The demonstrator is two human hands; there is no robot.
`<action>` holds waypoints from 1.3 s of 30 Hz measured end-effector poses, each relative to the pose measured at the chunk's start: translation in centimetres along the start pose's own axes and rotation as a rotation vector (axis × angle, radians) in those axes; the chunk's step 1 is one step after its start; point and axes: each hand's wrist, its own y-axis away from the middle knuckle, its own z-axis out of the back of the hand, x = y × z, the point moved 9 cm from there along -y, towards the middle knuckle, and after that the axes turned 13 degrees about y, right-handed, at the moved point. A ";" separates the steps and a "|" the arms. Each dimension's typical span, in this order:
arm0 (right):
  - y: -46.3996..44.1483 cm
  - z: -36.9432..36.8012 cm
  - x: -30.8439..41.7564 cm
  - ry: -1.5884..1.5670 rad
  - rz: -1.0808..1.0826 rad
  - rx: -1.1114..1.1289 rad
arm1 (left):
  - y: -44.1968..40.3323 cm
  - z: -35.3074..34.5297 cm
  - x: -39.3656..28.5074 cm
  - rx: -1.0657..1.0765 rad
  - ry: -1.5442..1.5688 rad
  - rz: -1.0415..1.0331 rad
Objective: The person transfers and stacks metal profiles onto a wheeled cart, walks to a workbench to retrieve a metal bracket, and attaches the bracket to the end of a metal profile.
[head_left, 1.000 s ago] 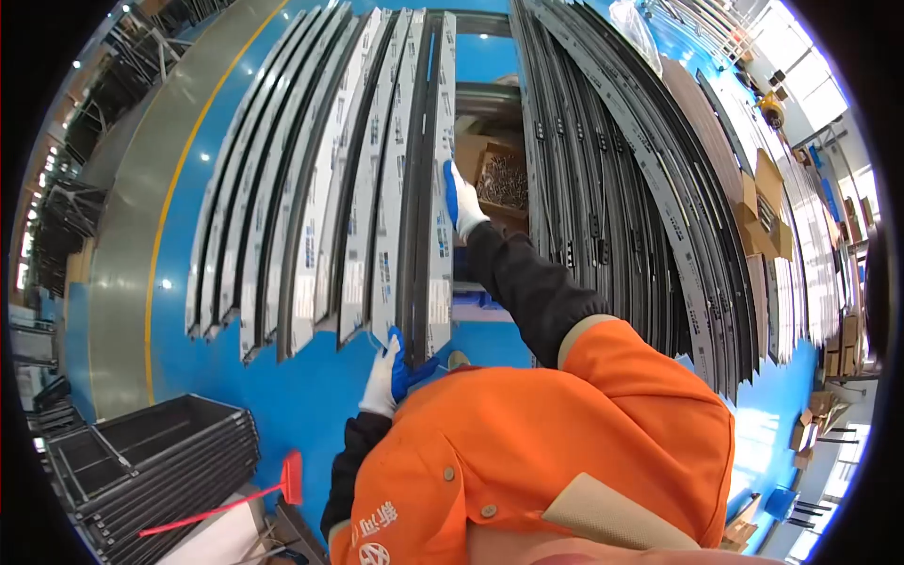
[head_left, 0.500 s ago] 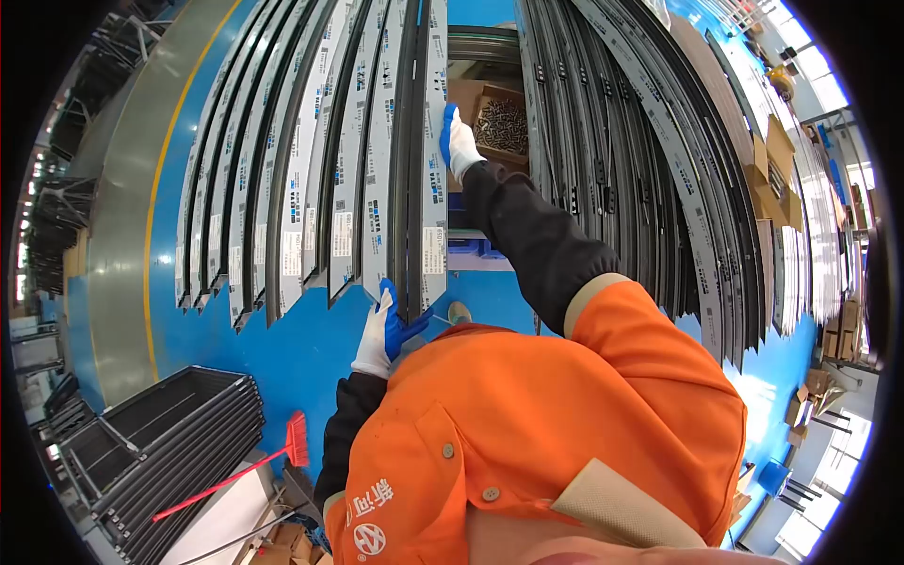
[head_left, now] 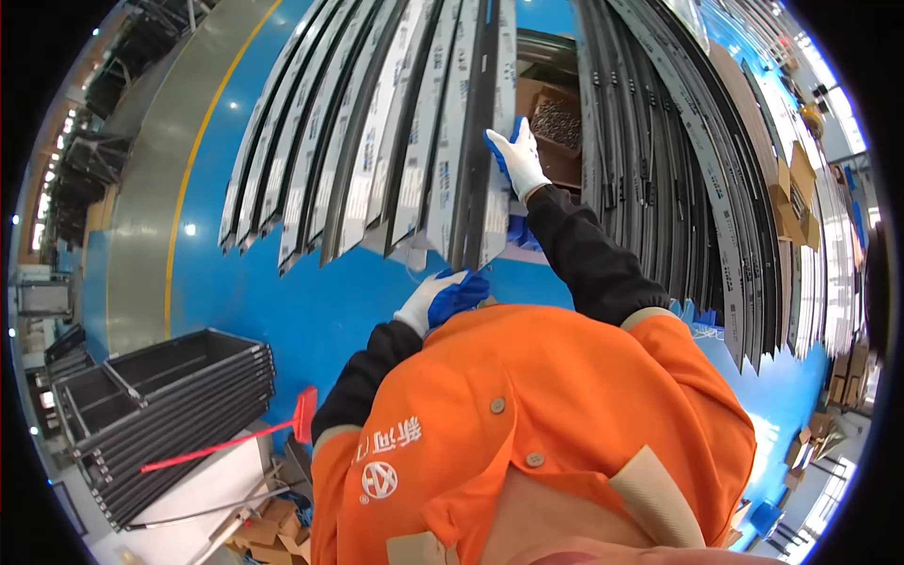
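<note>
"Where's our long dark-grey metal profile with whitish film [head_left: 476,160]?"
"Right edge of the film-striped row [head_left: 377,141], not set apart. Our gloved right hand [head_left: 520,162], half-curled, grips its side; our gloved left hand [head_left: 443,297] bends by its end, hold unclear."

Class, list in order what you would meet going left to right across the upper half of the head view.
Yellow floor line, light-faced long profiles, box of small metal parts, dark long profiles, open cardboard box.

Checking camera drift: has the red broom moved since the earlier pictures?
No. Against the stack of dark frames, the red broom keeps its place, head right of the stack.
</note>
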 end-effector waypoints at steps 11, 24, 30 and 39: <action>1.7 -1.2 0.6 0.174 0.006 0.064 | 14.0 9.0 -8.2 -0.246 0.407 -0.677; 2.1 -1.2 0.5 0.021 0.022 0.101 | 11.3 10.5 -16.0 -0.547 -0.042 -1.041; 1.9 -1.0 1.2 -0.003 0.061 0.095 | 15.9 3.4 -17.2 -0.810 -0.162 -1.244; 2.1 -0.8 1.1 0.011 0.049 0.140 | 17.7 -0.6 -16.9 -0.989 -0.274 -1.279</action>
